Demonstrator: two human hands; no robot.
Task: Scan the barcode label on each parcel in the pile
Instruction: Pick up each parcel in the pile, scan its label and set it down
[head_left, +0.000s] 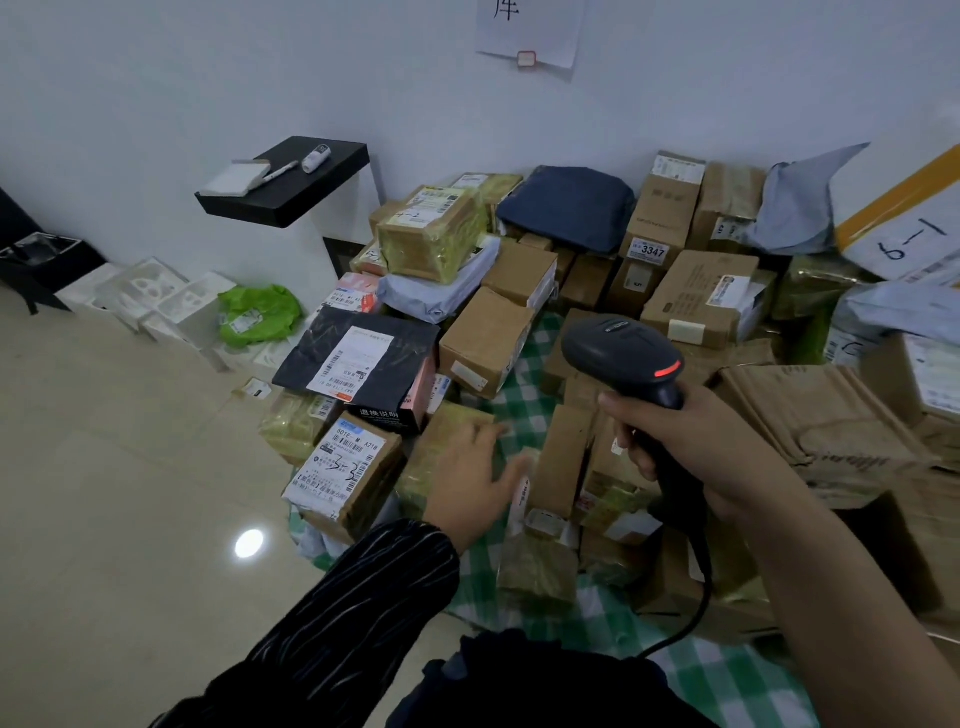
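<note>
Right hand (701, 441) grips scanner (618, 348), handle upright, nose aimed away over parcels (483, 338); left hand (467, 467) fingers straight

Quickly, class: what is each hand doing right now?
Left hand: open, over the parcels, holding nothing.
Right hand: grips the barcode scanner.

A person's right hand (691, 452) grips a black barcode scanner (623, 358) at 3 o'clock, its red light lit. At 6 o'clock the left hand (472, 478) hovers, fingers spread, over cardboard parcels (483, 338) heaped on a green checked cloth (727, 675). A black shelf (291, 192) juts from the white wall at 10 o'clock.
</note>
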